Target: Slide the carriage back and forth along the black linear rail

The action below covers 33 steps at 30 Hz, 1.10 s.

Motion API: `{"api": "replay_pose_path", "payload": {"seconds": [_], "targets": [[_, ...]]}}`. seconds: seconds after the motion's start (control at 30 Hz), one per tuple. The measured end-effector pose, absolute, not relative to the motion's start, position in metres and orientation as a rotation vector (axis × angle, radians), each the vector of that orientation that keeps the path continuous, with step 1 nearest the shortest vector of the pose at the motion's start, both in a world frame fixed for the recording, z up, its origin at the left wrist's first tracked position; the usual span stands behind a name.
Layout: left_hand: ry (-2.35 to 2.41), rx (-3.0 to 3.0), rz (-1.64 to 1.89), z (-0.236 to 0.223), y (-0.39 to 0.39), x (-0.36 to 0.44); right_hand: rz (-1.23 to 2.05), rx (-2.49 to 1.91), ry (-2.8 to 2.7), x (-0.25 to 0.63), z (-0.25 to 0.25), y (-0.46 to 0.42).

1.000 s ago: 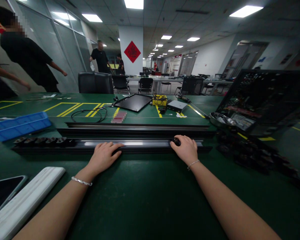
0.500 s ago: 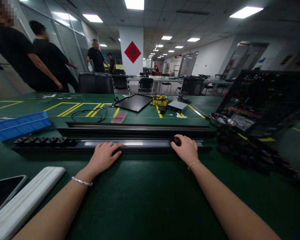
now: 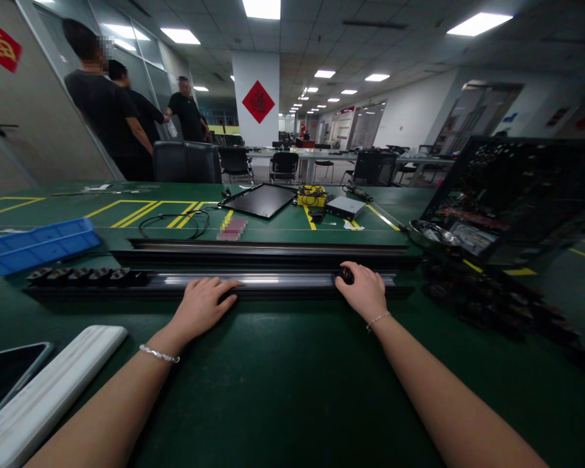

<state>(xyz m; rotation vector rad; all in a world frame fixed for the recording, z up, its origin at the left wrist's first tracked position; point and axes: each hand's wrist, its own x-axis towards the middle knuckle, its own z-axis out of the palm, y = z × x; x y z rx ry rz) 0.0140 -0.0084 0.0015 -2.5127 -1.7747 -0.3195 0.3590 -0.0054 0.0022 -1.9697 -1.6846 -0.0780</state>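
Observation:
A long black metal rail (image 3: 283,281) with a shiny inner channel lies crosswise on the green table before me. My left hand (image 3: 202,305) rests on its near edge, fingers stretched out and thumb apart. Towards the rail's right end, my right hand (image 3: 364,286) grips a small black part (image 3: 347,276) in the channel; the fingers hide much of it, so its kind is unclear. Several similar black parts (image 3: 85,276) sit in a row at the rail's left end. A second black rail (image 3: 273,250) lies parallel just behind.
At right are a heap of black parts (image 3: 497,299), a metal bowl (image 3: 431,234) and a large dark panel (image 3: 521,195). A blue bin (image 3: 41,246) stands left; nearer lie a white bar (image 3: 53,393) and a phone (image 3: 10,374). Behind sit a flat black panel (image 3: 260,199) and a grey box (image 3: 345,207). People stand back left.
My right hand and the small black part have shifted very slightly right along the rail. My left hand stays put. In the background, people have walked rightwards past the wall.

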Motion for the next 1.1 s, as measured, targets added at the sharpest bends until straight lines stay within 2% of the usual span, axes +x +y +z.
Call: {"api": "replay_pose_path", "payload": {"seconds": [1.1], "targets": [[-1.764,-2.508,-0.299,0.0015,-0.0082,0.0138,-0.059,-1.975,-1.635,0.3589,0.0038,-0.0050]]}}
